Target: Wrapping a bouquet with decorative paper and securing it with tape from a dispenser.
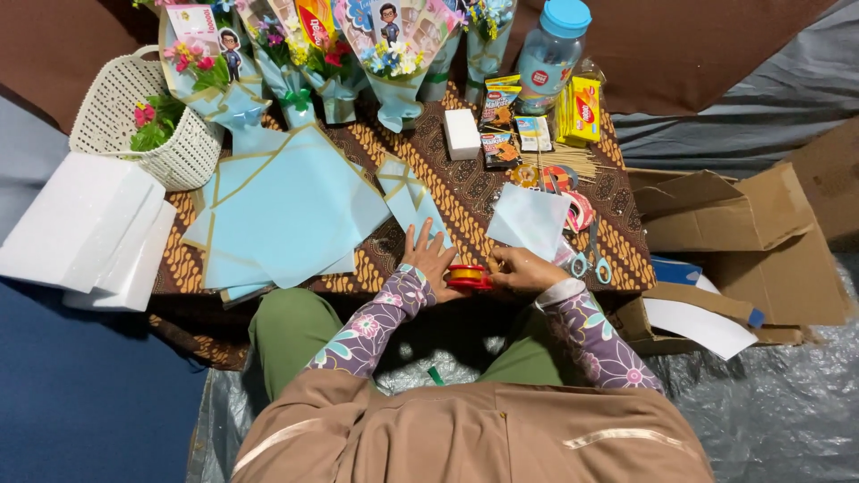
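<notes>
My left hand [428, 258] rests near the front edge of a low table covered in brown patterned cloth [465, 183], its fingers spread beside a red tape dispenser [469, 276] and touching its left side. My right hand [523, 269] grips the dispenser from the right, fingers curled at the tape end. A folded strip of light blue wrapping paper [413, 201] lies just beyond my left hand. A pale blue sheet [530, 219] lies just beyond my right hand.
A stack of blue paper sheets [286, 210] covers the table's left. Wrapped bouquets [394, 54], a white basket [148, 125], a blue-lidded jar [550, 49], snack packets [501, 125], scissors [592, 259], white foam blocks [89, 233] and open cardboard boxes [743, 241] surround me.
</notes>
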